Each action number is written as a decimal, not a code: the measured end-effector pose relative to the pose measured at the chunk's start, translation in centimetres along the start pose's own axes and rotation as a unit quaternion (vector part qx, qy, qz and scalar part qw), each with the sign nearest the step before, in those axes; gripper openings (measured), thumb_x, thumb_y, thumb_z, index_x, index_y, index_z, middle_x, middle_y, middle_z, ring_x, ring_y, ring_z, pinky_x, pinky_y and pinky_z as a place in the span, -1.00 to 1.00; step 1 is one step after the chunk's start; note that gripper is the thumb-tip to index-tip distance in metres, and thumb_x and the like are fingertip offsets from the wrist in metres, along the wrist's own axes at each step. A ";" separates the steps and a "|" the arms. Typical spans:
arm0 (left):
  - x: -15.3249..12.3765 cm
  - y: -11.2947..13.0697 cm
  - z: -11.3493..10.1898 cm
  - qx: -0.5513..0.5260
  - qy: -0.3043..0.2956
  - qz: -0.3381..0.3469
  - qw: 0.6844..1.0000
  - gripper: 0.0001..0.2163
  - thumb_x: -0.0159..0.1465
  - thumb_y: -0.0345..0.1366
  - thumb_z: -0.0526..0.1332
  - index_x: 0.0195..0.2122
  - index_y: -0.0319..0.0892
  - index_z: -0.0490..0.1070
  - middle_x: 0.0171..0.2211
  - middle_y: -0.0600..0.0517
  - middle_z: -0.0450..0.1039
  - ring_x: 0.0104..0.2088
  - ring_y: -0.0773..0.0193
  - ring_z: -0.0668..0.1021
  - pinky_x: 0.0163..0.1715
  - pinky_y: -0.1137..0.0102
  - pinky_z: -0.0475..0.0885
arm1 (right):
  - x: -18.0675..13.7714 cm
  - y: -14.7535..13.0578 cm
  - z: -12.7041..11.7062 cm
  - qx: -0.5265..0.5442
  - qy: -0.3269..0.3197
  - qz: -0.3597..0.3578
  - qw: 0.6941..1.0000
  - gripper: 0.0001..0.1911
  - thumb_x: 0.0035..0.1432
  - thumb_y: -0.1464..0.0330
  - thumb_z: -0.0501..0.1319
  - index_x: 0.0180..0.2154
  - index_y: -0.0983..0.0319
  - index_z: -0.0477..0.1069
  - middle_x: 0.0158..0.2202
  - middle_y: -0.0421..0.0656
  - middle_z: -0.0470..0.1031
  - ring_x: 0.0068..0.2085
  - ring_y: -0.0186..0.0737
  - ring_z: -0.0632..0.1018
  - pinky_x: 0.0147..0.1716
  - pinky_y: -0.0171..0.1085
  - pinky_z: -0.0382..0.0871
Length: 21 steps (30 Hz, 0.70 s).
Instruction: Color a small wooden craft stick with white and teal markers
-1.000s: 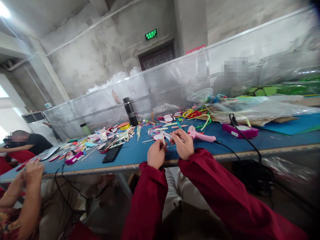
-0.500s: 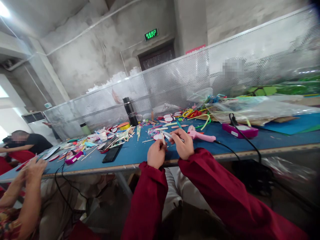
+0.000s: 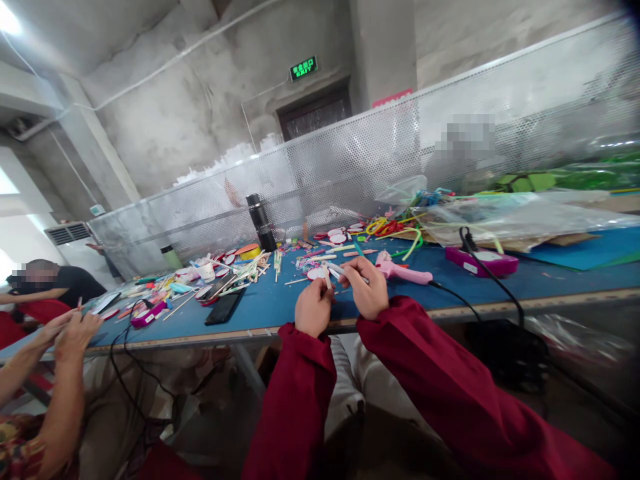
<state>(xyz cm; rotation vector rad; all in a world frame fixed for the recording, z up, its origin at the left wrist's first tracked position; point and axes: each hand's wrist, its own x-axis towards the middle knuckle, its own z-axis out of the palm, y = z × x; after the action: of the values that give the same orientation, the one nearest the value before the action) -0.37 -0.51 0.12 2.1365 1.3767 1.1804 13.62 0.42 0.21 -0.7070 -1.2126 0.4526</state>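
My left hand [image 3: 313,308] is closed at the table's front edge, pinching a small pale flat stick [image 3: 327,277] that points upward. Just right of it, my right hand [image 3: 367,288] is closed around a slim white-grey pen-like tool [image 3: 336,268]. The tool's tip reaches the top of the stick; whether they touch I cannot tell. A pink glue gun [image 3: 407,273] lies beside my right hand, its black cord running off the edge. Behind my hands are a white disc with a pinkish rim [image 3: 316,274] and several pastel sticks [image 3: 345,249].
On the blue table [image 3: 280,310] lie a black phone [image 3: 225,307], heaped craft pieces [image 3: 195,283] and a purple box [image 3: 481,261] with a cord. A black thermos [image 3: 261,223] stands by the perforated metal screen [image 3: 325,180]. A co-worker's hands [image 3: 75,333] are at the left.
My hands and what they hold stay almost in place. At the left, the co-worker's hands have shifted slightly to the right, with a thin stick now showing above them.
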 end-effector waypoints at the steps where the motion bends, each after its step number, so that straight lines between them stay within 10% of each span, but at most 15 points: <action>1: 0.0 0.0 0.0 0.001 -0.001 0.000 1.000 -0.94 0.34 -0.34 0.13 -0.28 -0.11 0.37 -0.39 0.10 0.53 -0.35 0.30 0.49 -0.35 0.44 0.26 | 0.0 0.0 0.0 0.000 -0.002 -0.001 1.000 -0.85 0.19 0.33 0.16 -0.43 0.17 0.40 -0.53 -0.27 0.47 -0.51 -0.29 0.47 -0.45 -0.29 0.35; 21: -0.1 0.1 0.1 0.009 -0.001 -0.001 1.000 -0.90 0.34 -0.34 0.11 -0.20 -0.10 0.41 -0.38 0.08 0.53 -0.33 0.27 0.51 -0.32 0.42 0.31 | 0.0 0.2 0.0 -0.004 -0.004 0.013 1.000 -0.85 0.19 0.33 0.15 -0.43 0.17 0.40 -0.55 -0.27 0.47 -0.52 -0.29 0.47 -0.47 -0.30 0.36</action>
<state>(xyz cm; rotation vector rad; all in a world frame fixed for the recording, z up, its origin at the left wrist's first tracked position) -0.26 -0.63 0.13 2.1482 1.3930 1.1680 13.64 0.52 0.09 -0.7293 -1.2154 0.4719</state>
